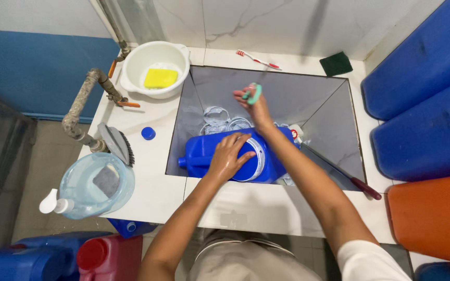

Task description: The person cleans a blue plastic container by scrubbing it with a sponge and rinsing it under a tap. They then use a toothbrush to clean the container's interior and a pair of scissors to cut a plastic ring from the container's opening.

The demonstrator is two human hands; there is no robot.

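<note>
Two hands work over a blue jug (220, 156) lying on its side in the sink (334, 130), its neck pointing left; the left hand (228, 156) lies flat on the jug's white round label, fingers spread, grip released, pressing rather than grasping; the right hand (253, 104) is raised above the far end of the jug, grip clenched on a small green scrubber (254, 93); to do this well, I judge the flat palm should bear down so the jug does not roll while the scrubber works; the left forearm reaches straight in, the right crosses in from the right with the wrist bent up; white cord lies behind the jug; on the tabletop (152, 182) sit a blue cap (148, 133), a brush (116, 144) and a white basin (154, 68) with a yellow sponge (160, 78).
</note>
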